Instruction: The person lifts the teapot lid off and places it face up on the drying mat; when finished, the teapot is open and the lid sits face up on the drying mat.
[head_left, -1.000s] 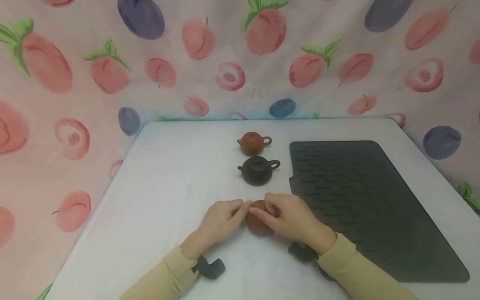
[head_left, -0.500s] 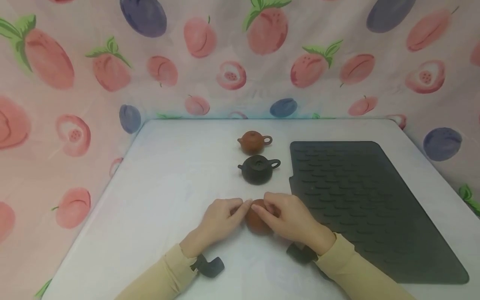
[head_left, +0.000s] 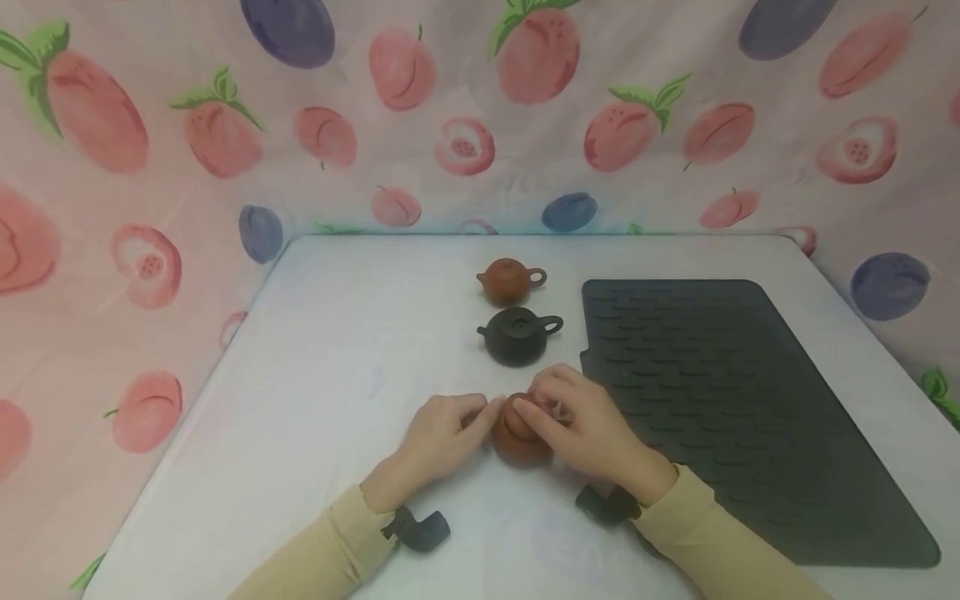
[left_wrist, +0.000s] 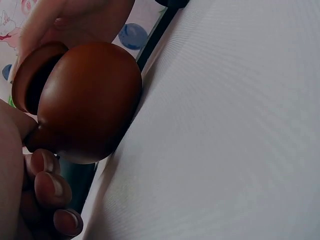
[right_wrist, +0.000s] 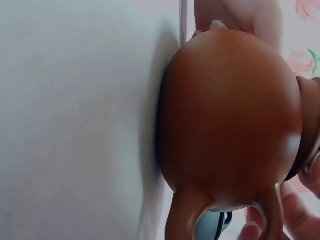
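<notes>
A small reddish-brown teapot (head_left: 521, 453) stands on the white table between my hands. With thumb and fingers my left hand (head_left: 442, 435) pinches its short spout (left_wrist: 38, 137). My right hand (head_left: 596, 429) holds the teapot's lid (head_left: 517, 417) by the edge. In the left wrist view the lid is raised and tilted, a dark gap showing between it and the pot's body. The looped handle (right_wrist: 184, 215) points toward my right side, below my right fingers.
Behind it a black teapot (head_left: 516, 338) and a second brown teapot (head_left: 506, 282) stand in a row, handles to the right. A dark ridged mat (head_left: 697, 400) covers the table's right side. Fruit-printed cloth (head_left: 525, 133) hangs around the back and left.
My right hand has raised the lid off the teapot, moving slightly up and back with it. My left hand stays at the spout.
</notes>
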